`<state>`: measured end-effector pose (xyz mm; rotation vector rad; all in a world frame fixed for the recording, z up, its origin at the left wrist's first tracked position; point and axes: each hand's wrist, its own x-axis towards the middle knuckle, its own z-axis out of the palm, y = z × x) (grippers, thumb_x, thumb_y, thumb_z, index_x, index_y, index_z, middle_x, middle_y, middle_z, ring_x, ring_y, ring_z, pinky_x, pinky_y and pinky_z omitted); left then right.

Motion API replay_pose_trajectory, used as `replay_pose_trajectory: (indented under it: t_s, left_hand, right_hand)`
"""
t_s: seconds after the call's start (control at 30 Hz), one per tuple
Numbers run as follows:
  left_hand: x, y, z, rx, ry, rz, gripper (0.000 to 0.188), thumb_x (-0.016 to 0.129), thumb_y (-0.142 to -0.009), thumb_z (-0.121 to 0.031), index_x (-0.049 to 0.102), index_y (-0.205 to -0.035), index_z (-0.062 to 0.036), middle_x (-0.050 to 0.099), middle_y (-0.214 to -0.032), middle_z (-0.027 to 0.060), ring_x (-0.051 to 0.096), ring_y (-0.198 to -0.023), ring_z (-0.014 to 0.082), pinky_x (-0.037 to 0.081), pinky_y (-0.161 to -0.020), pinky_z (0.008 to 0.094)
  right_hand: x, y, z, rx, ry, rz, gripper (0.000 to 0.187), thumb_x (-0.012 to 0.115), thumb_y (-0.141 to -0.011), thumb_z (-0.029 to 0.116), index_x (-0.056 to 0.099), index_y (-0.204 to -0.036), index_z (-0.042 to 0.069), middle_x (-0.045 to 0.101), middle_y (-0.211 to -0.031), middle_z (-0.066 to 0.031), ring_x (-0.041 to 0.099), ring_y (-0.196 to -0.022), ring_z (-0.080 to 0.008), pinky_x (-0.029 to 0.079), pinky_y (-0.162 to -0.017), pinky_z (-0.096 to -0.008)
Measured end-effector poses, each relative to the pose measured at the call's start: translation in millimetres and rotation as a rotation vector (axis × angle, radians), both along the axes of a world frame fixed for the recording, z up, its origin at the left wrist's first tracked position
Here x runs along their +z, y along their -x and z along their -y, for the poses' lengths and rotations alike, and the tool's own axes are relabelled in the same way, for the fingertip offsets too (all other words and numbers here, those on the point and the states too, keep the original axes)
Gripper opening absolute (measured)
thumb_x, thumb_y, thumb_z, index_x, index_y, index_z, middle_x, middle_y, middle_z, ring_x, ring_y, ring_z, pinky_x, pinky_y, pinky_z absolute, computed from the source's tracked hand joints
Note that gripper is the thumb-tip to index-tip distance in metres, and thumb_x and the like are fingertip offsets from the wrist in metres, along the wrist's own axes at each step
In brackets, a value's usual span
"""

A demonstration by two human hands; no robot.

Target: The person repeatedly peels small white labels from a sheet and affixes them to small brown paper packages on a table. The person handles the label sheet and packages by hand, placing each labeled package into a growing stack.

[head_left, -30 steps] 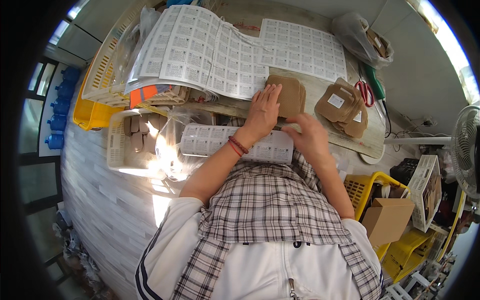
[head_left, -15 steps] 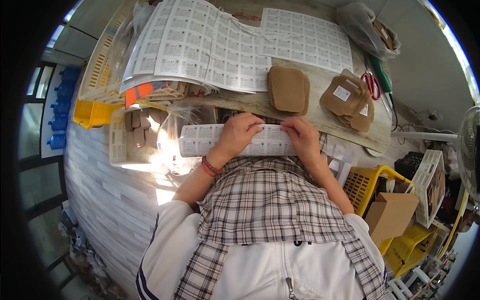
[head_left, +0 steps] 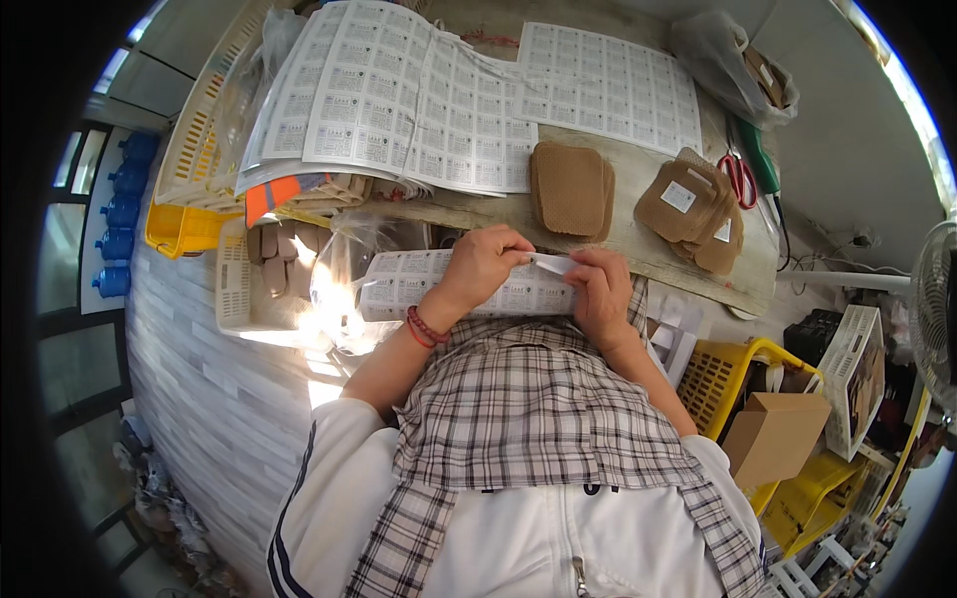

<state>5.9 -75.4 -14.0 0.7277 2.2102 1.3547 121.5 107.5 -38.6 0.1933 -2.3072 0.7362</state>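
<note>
Across my lap, by the table's near edge, lies a strip of printed label sheet [head_left: 399,286] with rows of small white labels. My left hand [head_left: 485,264] is closed in a pinch at the strip's upper edge. Closed on the strip's right part is my right hand [head_left: 601,291]. Between the two hands a blank white piece of the sheet is folded up; whether a label has come loose there I cannot tell. Just beyond my hands, a stack of brown mesh pads [head_left: 572,189] sits on the table.
Large label sheets [head_left: 374,85] cover the table's far left. More brown pads with white labels [head_left: 688,204] lie at right beside red-handled scissors [head_left: 738,179]. A white basket [head_left: 234,284] stands at left, a yellow basket [head_left: 713,384] with a cardboard box [head_left: 778,434] at right.
My right hand has turned and moved slightly down. The strip's upper edge between my hands is now folded up, showing a white blank face. My left hand stays nearly in place.
</note>
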Motion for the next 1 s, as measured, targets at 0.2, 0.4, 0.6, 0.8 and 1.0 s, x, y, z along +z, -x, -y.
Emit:
replay_pose_trajectory:
  t_s: [0.2, 0.4, 0.6, 0.8, 1.0]
  left_hand:
    - [7, 11, -8, 0.003, 0.063, -0.081, 0.011, 0.069, -0.081, -0.007, 0.072, -0.089, -0.0009, 0.069, -0.087, 0.0102, 0.066, -0.079, 0.0247, 0.051, -0.071, 0.0338]
    - [15, 8, -24, -0.091, -0.012, -0.516, 0.004, 0.065, -0.082, -0.004, 0.063, -0.085, -0.0006, 0.064, -0.116, 0.0173, 0.058, -0.114, 0.0343, 0.047, -0.094, 0.0414]
    - [-4, 18, -38, -0.190, -0.042, -0.602, 0.003, 0.060, -0.084, -0.003, 0.059, -0.084, -0.0001, 0.056, -0.134, 0.0240, 0.046, -0.133, 0.0406, 0.039, -0.107, 0.0481]
    - [-11, 19, -42, -0.191, -0.040, -0.621, 0.004, 0.058, -0.085, -0.003, 0.059, -0.083, 0.0004, 0.056, -0.133, 0.0253, 0.047, -0.132, 0.0420, 0.039, -0.108, 0.0487]
    - [-10, 18, -41, -0.190, -0.029, -0.627, 0.004, 0.059, -0.085, -0.003, 0.058, -0.083, 0.0014, 0.056, -0.132, 0.0256, 0.047, -0.131, 0.0425, 0.040, -0.108, 0.0494]
  right_hand:
    - [23, -11, -1, 0.078, 0.361, 0.060, 0.012, 0.068, -0.086, 0.003, 0.057, -0.091, 0.005, 0.062, -0.105, -0.0118, 0.060, -0.097, -0.0314, 0.047, -0.093, -0.0399]
    - [25, 53, -53, 0.038, 0.967, 0.285, 0.007, 0.058, -0.099, 0.009, 0.057, -0.097, 0.002, 0.057, -0.090, 0.0003, 0.052, -0.082, -0.0070, 0.045, -0.077, -0.0227]
    - [-10, 111, -72, -0.073, 0.779, 0.464, 0.006, 0.062, -0.095, 0.007, 0.060, -0.093, 0.002, 0.059, -0.075, -0.0014, 0.051, -0.067, -0.0094, 0.045, -0.063, -0.0256]
    - [-20, 118, -72, -0.123, 0.746, 0.504, 0.006, 0.063, -0.093, 0.006, 0.061, -0.093, 0.001, 0.062, -0.078, -0.0042, 0.055, -0.069, -0.0123, 0.047, -0.065, -0.0282]
    - [-21, 120, -72, -0.127, 0.715, 0.498, 0.006, 0.064, -0.092, 0.007, 0.061, -0.092, 0.001, 0.063, -0.079, -0.0049, 0.056, -0.072, -0.0127, 0.047, -0.067, -0.0283]
